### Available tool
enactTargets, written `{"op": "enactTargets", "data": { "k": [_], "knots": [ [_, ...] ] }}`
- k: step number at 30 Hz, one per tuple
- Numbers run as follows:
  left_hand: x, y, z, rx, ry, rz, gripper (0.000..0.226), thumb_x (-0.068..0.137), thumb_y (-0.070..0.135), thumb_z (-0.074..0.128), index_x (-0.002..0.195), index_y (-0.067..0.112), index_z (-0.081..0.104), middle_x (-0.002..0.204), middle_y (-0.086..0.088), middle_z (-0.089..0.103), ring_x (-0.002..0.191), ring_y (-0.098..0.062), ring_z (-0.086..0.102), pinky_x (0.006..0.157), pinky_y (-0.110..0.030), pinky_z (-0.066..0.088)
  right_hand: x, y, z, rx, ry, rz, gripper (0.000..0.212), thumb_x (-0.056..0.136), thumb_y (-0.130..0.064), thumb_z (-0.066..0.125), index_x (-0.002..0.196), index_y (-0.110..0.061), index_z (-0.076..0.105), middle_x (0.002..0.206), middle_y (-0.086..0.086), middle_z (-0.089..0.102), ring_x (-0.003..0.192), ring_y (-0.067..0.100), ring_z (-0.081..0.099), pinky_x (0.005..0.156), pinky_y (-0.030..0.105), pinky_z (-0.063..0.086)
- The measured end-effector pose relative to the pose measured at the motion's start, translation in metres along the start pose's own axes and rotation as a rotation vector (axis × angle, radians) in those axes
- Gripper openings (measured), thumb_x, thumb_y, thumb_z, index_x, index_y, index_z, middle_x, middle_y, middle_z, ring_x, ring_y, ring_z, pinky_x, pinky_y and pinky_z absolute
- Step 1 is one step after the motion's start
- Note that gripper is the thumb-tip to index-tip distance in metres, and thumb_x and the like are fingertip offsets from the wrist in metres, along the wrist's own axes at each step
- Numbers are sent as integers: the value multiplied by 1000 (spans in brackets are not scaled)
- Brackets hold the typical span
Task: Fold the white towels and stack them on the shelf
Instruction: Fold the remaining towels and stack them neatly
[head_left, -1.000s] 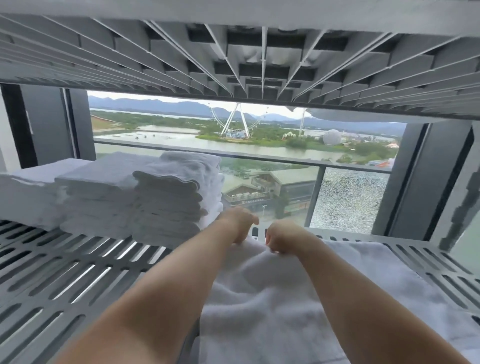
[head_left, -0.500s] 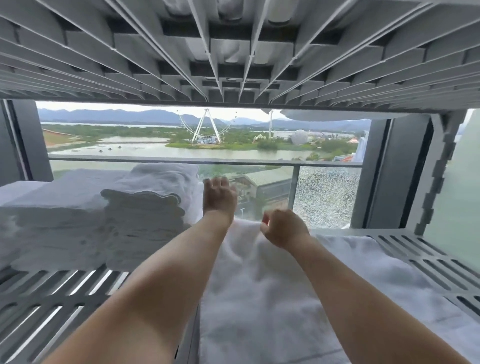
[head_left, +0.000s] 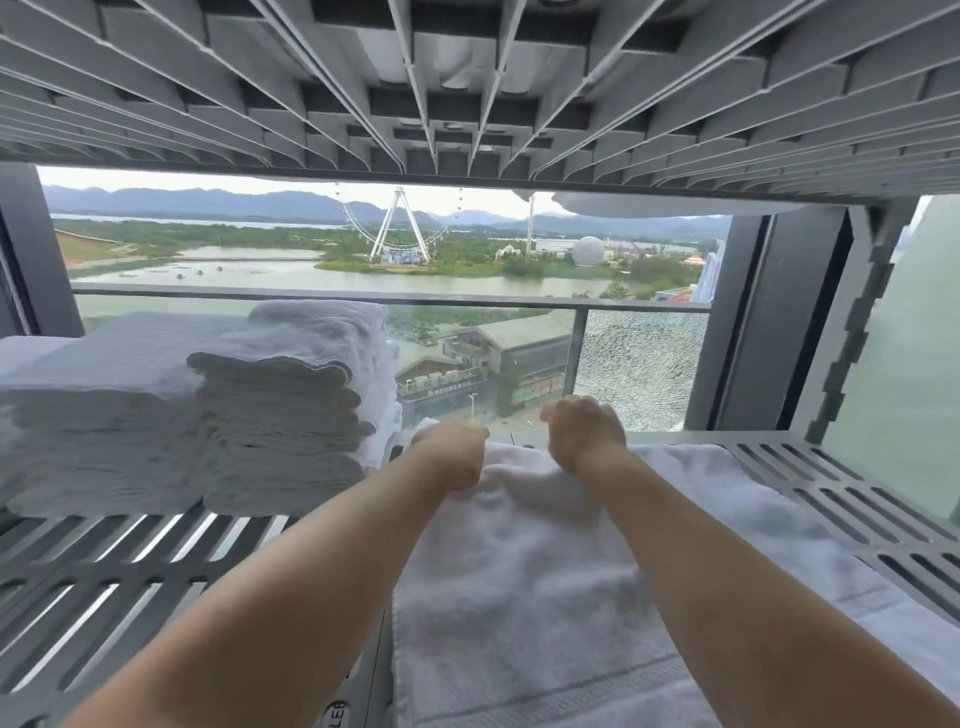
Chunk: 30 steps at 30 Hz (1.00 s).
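A white towel (head_left: 524, 582) lies spread lengthwise over the slotted grey shelf (head_left: 119, 577), reaching from the near edge to the back. My left hand (head_left: 453, 457) and my right hand (head_left: 584, 428) are both closed on the towel's far edge, side by side, and the cloth bunches up between them. Left of my arms stand two stacks of folded white towels (head_left: 280, 410) on the same shelf, with a lower pile at the far left edge.
The ribbed underside of the upper shelf (head_left: 467, 83) hangs low overhead. Behind the shelf is a window with a glass balcony railing (head_left: 571, 306). A grey shelf post (head_left: 852, 322) stands at the right. Bare slotted shelf shows at left front and right.
My left hand was raised with fingers spread half a second ago; now it is down and closed on the towel's far edge beside the right hand. The view has tilted slightly.
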<state>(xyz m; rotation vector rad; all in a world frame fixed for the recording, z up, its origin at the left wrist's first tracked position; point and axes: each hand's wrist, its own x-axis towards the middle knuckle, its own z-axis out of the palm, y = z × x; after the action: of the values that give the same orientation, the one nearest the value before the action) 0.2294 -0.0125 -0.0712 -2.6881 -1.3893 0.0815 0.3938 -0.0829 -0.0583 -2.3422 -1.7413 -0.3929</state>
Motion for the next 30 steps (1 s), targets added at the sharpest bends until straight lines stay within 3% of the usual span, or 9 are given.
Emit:
{"op": "enactTargets", "data": {
  "k": [3,7,11,13,17,18,22,26,30],
  "knots": [
    [-7,2,3,67,17,31,68,94,29,59,153,32,26,143,-4,49,127,-27,53,72,-36,42,-8,24,-4,-114,-293,26,41,93,-9,47,132,-15,60,135,8,60,123,29,57,103,41,47],
    [-12,9,-6,142,67,48,39,94,17,56,132,27,52,127,-3,58,114,-25,59,69,-36,43,-26,36,-9,-189,-458,10,34,91,-12,51,121,-12,67,117,8,69,107,27,65,96,38,53],
    [-17,13,-12,183,122,50,28,93,15,50,117,23,62,117,-3,62,106,-26,63,69,-37,51,-37,44,-17,-180,-379,88,22,91,-35,54,96,-18,68,92,2,65,90,25,63,82,37,54],
    [-18,13,-11,197,190,49,29,89,15,52,114,23,64,113,-2,63,103,-27,65,69,-36,53,-42,50,-22,-176,-280,121,20,87,-38,59,98,-22,64,95,1,65,92,24,63,74,33,48],
    [-18,11,5,105,359,-88,33,93,11,48,122,19,63,118,-5,63,104,-28,66,71,-35,51,-63,58,-12,-92,279,202,22,83,-23,62,103,-16,56,95,7,67,86,30,66,65,34,45],
    [-18,12,9,86,365,-115,33,95,12,46,125,19,60,120,-6,61,103,-28,66,69,-36,52,-69,59,-7,-98,346,232,24,84,-24,62,104,-15,54,95,8,66,87,30,65,65,36,47],
    [-17,15,14,33,318,-100,37,97,31,55,130,16,52,124,-7,56,106,-28,64,64,-34,43,-93,60,18,-41,290,228,25,85,-29,59,104,-13,56,101,9,62,93,31,60,76,39,51],
    [-29,38,5,-91,396,69,23,93,18,56,115,17,60,113,-8,60,98,-29,64,66,-34,44,-104,68,20,45,318,231,21,87,-36,59,80,-16,62,82,9,67,77,32,64,69,35,49],
    [-52,87,0,-311,209,125,38,98,43,47,125,20,59,127,-10,60,116,-33,58,91,-43,51,-107,85,19,151,61,241,25,93,-25,49,100,-10,67,113,15,63,112,34,55,91,40,48]
  ]
}}
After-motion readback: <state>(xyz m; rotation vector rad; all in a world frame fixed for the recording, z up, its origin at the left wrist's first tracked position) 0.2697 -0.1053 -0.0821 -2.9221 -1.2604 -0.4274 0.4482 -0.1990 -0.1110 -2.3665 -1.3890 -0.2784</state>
